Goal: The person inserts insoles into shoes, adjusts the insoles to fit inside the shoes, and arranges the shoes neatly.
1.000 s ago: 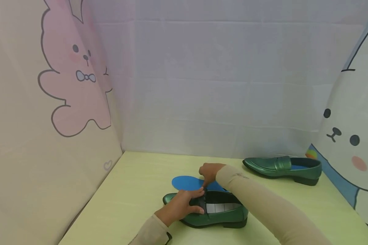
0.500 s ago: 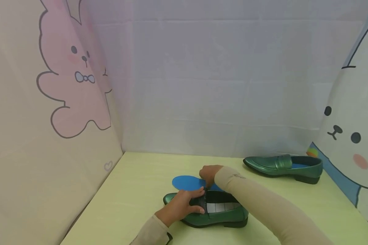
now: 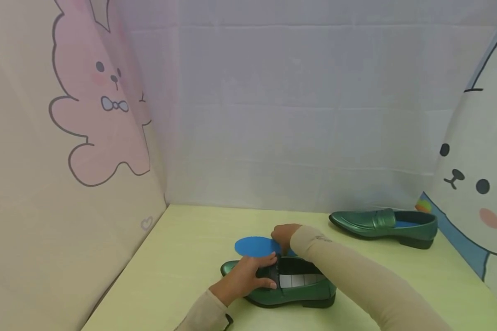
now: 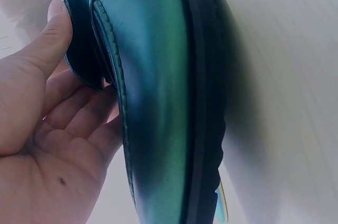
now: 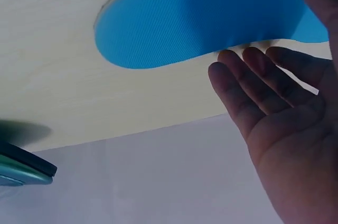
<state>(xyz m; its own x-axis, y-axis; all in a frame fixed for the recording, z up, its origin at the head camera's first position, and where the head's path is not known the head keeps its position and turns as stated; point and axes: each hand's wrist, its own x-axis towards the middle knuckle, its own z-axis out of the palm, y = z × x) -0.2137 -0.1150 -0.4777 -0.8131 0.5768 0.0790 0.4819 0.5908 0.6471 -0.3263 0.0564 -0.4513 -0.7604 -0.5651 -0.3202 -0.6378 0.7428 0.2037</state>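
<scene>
Two bare hands, two green loafers and one loose blue insole are spread over the worktop [image 3: 182, 257]. Leftmost, well in from the left edge, the left hand [image 3: 241, 280] holds the dark flap [image 4: 82, 34] of the near shoe [image 3: 299, 292] between thumb and fingers. That shoe is glossy metallic green, its toe toward the left edge, with a white lining showing inside. Just beyond it lies the blue insole [image 3: 254, 247], finely ribbed and thin-rimmed, its rounded end pointing left. The right hand [image 3: 285, 235] pinches its middle, fingertips at the far edge, thumb across the opposite side. By the back right corner sits the far shoe [image 3: 362, 224], blue inside.
</scene>
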